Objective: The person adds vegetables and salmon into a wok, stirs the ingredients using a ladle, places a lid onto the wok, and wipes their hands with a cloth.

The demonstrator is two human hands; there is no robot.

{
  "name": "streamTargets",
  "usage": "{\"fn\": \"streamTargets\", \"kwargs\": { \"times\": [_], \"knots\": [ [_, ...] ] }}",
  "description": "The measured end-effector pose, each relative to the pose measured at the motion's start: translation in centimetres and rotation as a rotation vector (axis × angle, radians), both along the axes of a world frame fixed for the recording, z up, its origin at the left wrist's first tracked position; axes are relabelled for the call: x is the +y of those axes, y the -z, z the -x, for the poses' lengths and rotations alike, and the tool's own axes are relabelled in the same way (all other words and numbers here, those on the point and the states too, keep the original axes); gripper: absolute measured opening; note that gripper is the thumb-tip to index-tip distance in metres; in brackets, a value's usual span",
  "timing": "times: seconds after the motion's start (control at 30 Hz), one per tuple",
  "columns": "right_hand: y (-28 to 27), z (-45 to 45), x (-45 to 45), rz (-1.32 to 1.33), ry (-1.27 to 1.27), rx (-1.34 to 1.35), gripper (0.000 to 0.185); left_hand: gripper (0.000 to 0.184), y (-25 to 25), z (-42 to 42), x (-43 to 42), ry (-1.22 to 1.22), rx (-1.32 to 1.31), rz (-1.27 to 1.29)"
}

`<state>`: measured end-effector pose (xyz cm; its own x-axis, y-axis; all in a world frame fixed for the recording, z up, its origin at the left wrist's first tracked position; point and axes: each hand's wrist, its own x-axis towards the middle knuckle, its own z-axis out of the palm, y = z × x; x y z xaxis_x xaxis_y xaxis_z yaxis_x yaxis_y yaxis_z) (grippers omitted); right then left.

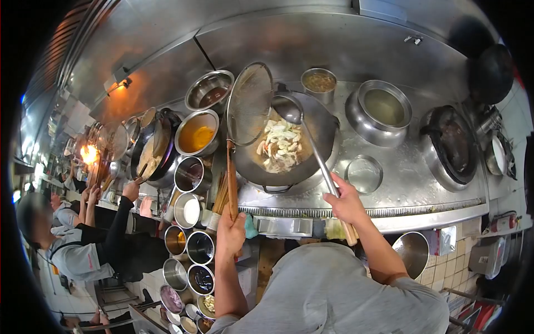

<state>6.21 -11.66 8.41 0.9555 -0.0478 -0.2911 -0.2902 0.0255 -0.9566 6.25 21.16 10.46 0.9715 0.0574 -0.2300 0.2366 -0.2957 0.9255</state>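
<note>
A dark wok [320,150] sits on the steel range with pale, chopped food [282,143] heaped in its middle. My left hand [230,231] is wrapped round the wooden handle of a mesh strainer [250,103]. The strainer's round head stands up at the wok's left rim. In my right hand [346,199] is a long-handled ladle [287,108], its shaft running up across the wok's right side. The ladle's dark bowl rests over the far part of the wok, beyond the food. Its wooden grip end sticks out below my fist.
Left of the wok stand a bowl of orange liquid [197,133] and several steel pots of sauces. A bamboo brush [221,195] leans near my left wrist. Right are a large pot [384,108] and a shallow round tin [364,173]. Co-workers [83,245] cook at far left near a flame.
</note>
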Motion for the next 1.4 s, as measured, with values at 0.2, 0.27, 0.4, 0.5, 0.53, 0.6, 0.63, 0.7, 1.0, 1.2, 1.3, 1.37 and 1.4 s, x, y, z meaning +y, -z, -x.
{"fn": "streamTargets", "kwargs": {
  "times": [0.2,0.27,0.4,0.5,0.53,0.6,0.63,0.7,1.0,1.2,1.3,1.37,1.4],
  "knots": [
    [0.5,0.7,-0.6,-0.02,0.086,0.005,0.067,0.04,-0.6,0.4,-2.5,0.018,0.078,0.17],
    [0.2,1.9,-2.3,-0.021,0.185,-0.03,0.067,0.041,-1.2,0.7,-3.5,0.086,0.127,0.254],
    [-0.9,4.3,-6.7,0.064,0.404,-0.078,0.067,0.039,-0.2,1.4,-5.7,0.236,0.338,0.489],
    [-1.9,6.1,-10.0,0.162,0.521,-0.118,0.068,0.04,1.1,1.3,-7.9,0.443,0.456,0.643],
    [-2.6,6.6,-10.5,0.187,0.553,-0.126,0.068,0.04,1.5,1.2,-8.7,0.502,0.509,0.693],
    [-3.6,7.3,-10.7,0.189,0.583,-0.134,0.068,0.043,3.7,1.0,-10.4,0.576,0.605,0.729],
    [-3.9,7.6,-10.8,0.167,0.581,-0.14,0.068,0.045,4.9,0.9,-11.2,0.62,0.656,0.745],
    [-3.9,7.8,-10.6,0.144,0.602,-0.138,0.067,0.049,6.6,0.9,-12.6,0.652,0.7,0.721],
    [-2.5,4.3,-3.6,-0.044,0.104,-0.005,0.068,0.052,13.5,1.7,-13.5,0.74,0.828,0.64],
    [1.9,-1.8,2.3,0.056,-0.078,0.001,0.066,0.045,15.2,2.4,-12.8,0.676,0.854,0.49],
    [4.2,-3.1,3.6,0.259,-0.156,0.045,0.067,0.039,14.2,3.0,-12.8,0.662,0.758,0.331],
    [5.0,-2.8,3.2,0.286,-0.174,0.029,0.068,0.035,14.6,3.2,-12.7,0.748,0.612,0.193],
    [5.2,-2.7,2.8,0.299,-0.183,0.022,0.068,0.032,15.1,3.4,-12.8,0.773,0.573,0.211]
  ]
}}
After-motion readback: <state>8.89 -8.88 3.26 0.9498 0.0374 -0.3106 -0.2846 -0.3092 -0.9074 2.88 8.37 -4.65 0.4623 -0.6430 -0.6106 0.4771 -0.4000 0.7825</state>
